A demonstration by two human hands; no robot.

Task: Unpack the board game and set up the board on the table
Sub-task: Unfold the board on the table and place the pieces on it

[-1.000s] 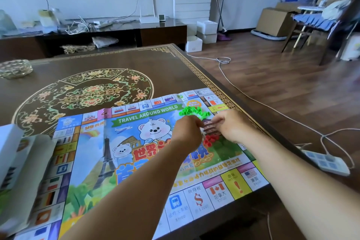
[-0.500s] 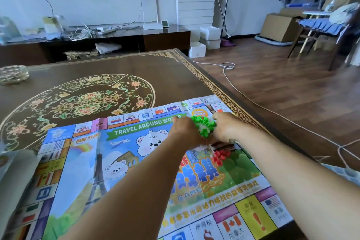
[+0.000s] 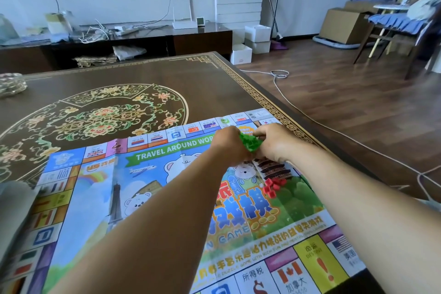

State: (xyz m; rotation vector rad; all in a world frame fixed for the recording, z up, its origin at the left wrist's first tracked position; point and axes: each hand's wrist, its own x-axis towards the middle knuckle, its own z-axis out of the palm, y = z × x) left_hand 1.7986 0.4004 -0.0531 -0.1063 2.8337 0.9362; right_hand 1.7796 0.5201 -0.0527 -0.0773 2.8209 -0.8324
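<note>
A colourful paper game board (image 3: 152, 188) titled "Travel Around World" lies unfolded on the dark patterned table (image 3: 214, 88). Near its far right corner sits a heap of small green plastic houses (image 3: 250, 142). My left hand (image 3: 230, 145) and my right hand (image 3: 274, 141) cup this heap from both sides, fingers curled around the pieces. A small pile of red plastic pieces (image 3: 274, 186) lies on the board just in front of my right wrist.
A pale box edge (image 3: 14, 200) shows at the left border beside the board. A glass dish (image 3: 9, 83) sits at the table's far left. The table's right edge (image 3: 286, 112) runs close to the hands; cables (image 3: 334, 131) trail on the floor beyond.
Both hands moved from the red pieces to the green heap and closed in around it. The camera view has shifted closer and slightly up the board.
</note>
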